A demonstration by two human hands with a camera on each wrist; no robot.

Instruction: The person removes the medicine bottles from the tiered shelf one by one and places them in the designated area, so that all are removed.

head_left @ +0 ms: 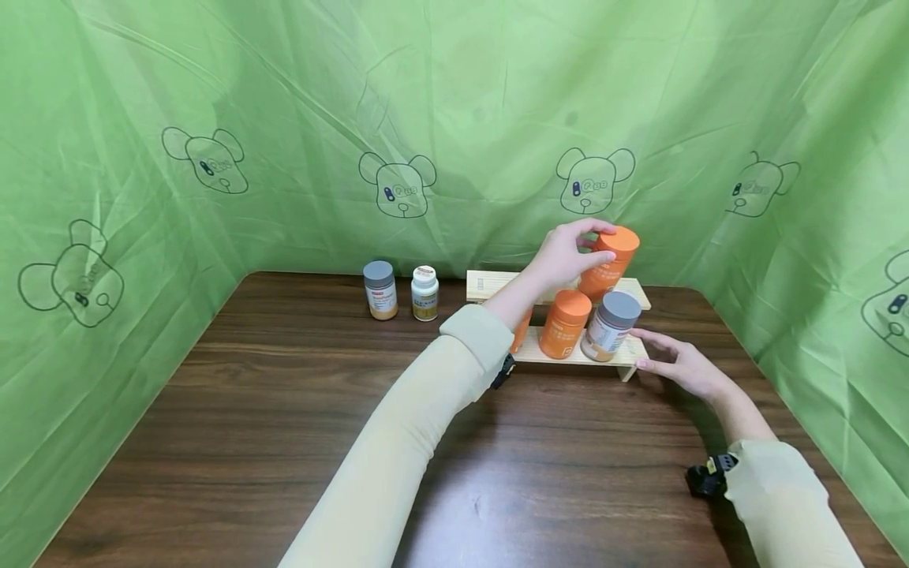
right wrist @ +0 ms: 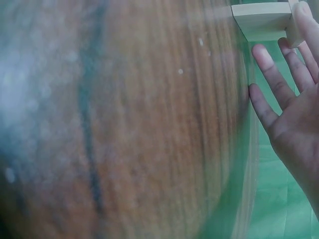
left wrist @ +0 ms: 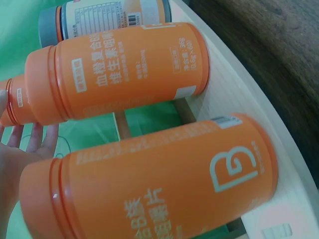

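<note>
My left hand (head_left: 564, 252) grips the lid end of an orange bottle (head_left: 602, 278) at the right of the upper tier of a two-tier wooden rack (head_left: 490, 285). The bottle leans a little in the head view. My right hand (head_left: 685, 369) holds the lower tier's right end, thumb at the front edge and forefinger at the rear; the other fingers spread straight in the right wrist view. On that lower tier stand an orange bottle (head_left: 564, 325), a grey-lidded jar (head_left: 611, 327) and another orange bottle (head_left: 521, 333), partly hidden by my left arm.
A grey-lidded jar (head_left: 381, 292) and a small white-capped bottle (head_left: 424, 293) stand on the dark wooden table (head_left: 298, 410), left of the rack. Green cloth (head_left: 490, 118) with mouse outlines encloses the back and sides.
</note>
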